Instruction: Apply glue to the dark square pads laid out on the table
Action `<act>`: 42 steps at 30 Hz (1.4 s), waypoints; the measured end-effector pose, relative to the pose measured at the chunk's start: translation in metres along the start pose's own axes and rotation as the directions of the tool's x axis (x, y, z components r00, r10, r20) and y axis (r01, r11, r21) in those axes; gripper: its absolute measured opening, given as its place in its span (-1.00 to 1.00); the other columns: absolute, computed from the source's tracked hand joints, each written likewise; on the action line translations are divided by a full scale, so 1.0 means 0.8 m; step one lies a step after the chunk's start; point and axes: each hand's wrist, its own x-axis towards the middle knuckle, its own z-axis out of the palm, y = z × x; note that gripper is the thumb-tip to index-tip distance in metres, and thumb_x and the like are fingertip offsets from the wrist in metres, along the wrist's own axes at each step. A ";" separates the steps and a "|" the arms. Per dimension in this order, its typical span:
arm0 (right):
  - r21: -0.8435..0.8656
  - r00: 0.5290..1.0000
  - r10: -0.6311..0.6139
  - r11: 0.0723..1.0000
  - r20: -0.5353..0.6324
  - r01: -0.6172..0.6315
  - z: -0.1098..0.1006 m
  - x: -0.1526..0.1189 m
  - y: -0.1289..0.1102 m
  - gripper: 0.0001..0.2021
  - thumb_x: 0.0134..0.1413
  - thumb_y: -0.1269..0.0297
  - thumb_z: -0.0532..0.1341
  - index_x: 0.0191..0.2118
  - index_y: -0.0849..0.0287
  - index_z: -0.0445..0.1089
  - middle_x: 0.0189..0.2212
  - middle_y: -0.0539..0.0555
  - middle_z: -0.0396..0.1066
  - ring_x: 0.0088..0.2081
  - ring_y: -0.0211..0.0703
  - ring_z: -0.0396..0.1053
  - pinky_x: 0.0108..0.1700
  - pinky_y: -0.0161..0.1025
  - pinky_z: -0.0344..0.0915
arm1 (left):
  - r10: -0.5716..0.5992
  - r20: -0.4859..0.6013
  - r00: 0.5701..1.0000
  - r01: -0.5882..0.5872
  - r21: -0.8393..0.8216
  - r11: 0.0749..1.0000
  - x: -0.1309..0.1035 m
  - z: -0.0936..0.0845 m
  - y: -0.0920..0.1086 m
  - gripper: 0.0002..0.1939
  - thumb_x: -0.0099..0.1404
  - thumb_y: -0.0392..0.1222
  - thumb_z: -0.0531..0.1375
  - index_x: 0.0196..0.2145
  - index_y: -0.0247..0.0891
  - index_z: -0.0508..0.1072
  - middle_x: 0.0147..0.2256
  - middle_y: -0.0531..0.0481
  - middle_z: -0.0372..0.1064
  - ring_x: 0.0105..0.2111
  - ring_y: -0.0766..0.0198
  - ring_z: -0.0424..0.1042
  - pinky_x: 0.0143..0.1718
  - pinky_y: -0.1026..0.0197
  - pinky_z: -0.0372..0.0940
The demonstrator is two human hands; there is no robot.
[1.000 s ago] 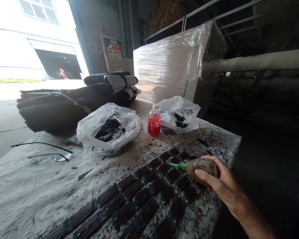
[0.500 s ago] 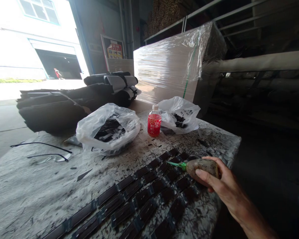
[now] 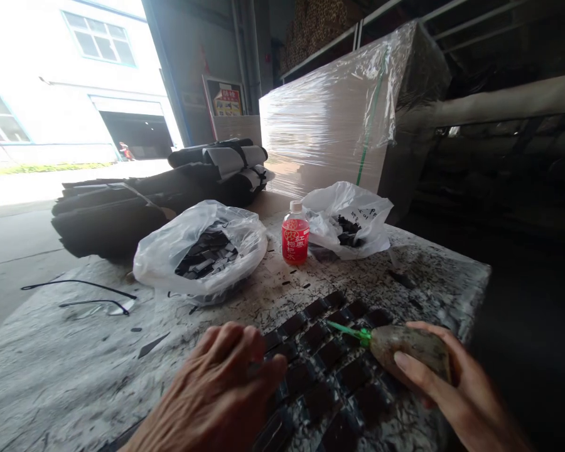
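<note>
My right hand [image 3: 445,392], low at the right of the frame, is wrapped around a grimy brown squeeze bottle with a green nozzle [image 3: 405,346]; thumb on the near side, fingers curled behind it, so the grip is pressed firmly onto the bottle. The nozzle tip points toward the upper left, just above the rows of small dark rectangular pieces [image 3: 332,358] laid out on the speckled grey worktable [image 3: 75,364].

My left hand [image 3: 216,392], low in the middle of the frame, lies palm down with the fingers loosely spread; the fingertips rest on the near left end of the dark rows. It holds nothing.

Beyond the rows, in the middle of the frame, stands a small red-labelled plastic drink bottle with a white cap [image 3: 295,233]. To its left sits a clear plastic bag full of dark cut pieces [image 3: 200,251], and to its right a smaller white plastic bag with dark scraps inside [image 3: 348,220]. At the left of the table lies a thin black cord [image 3: 75,292]. Behind the bags are a stack of dark folded sheets [image 3: 136,201] and, at upper centre, a pallet of boards in clear stretch wrap [image 3: 329,119].
</note>
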 end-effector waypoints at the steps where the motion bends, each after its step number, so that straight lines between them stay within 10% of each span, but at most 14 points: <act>1: -0.014 1.000 -0.013 1.000 -0.010 0.013 -0.002 0.000 -0.002 -0.42 -0.13 -0.22 0.20 -0.04 -0.01 0.20 -0.23 0.03 0.44 -0.20 -0.04 0.40 -0.29 -0.32 0.37 | 0.007 -0.013 1.000 -0.007 -0.024 1.000 0.019 0.007 0.004 -0.71 0.27 -0.22 -0.07 -0.16 0.06 0.35 -0.30 0.00 0.25 -0.35 0.11 0.19 -0.35 0.04 0.12; 10: -0.146 0.996 -0.070 0.986 0.048 0.077 -0.006 0.006 -0.010 -0.43 -0.09 -0.24 0.13 -0.02 0.00 0.17 -0.18 0.03 0.45 -0.14 -0.04 0.42 -0.26 -0.35 0.39 | 0.005 0.154 0.988 0.007 -0.077 0.997 0.079 0.056 0.010 -0.92 0.24 -0.24 0.18 -0.30 -0.06 0.38 -0.29 0.04 0.22 -0.27 0.11 0.15 -0.27 0.06 0.05; 42: -0.120 0.998 -0.064 0.991 0.009 0.065 -0.014 0.010 0.009 -0.44 -0.13 -0.22 0.18 -0.05 -0.01 0.22 -0.19 0.01 0.44 -0.13 -0.03 0.41 -0.25 -0.37 0.39 | 0.048 0.204 0.978 -0.029 -0.096 0.995 0.115 0.059 0.001 -0.77 0.19 -0.41 0.12 -0.27 -0.09 0.39 -0.29 0.01 0.19 -0.25 0.12 0.10 -0.27 0.05 0.02</act>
